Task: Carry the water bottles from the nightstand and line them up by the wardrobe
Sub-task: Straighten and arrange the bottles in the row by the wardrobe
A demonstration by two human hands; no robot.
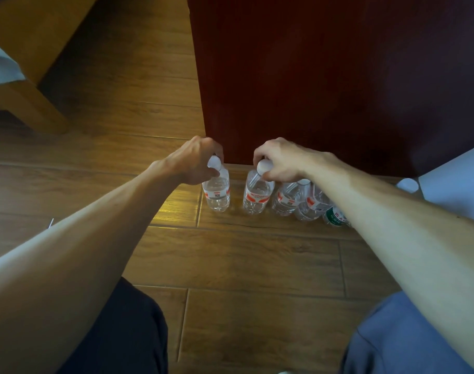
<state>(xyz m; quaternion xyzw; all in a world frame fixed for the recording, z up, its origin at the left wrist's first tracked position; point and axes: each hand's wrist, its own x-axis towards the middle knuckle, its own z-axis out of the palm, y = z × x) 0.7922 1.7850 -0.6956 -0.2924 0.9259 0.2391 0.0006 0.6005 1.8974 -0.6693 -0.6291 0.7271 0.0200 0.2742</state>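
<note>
Your left hand grips the end bottle, your right hand the second bottle — a tilted release could topple the row.

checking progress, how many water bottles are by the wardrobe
5: first bottle gripped by the left hand, second bottle by the right hand, third bottle, fourth bottle, green-label bottle half behind the right forearm; more may hide there.

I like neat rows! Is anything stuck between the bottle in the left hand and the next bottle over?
No. The left hand grips the left bottle, the right hand the next bottle; only bare floor lies between them.
</note>
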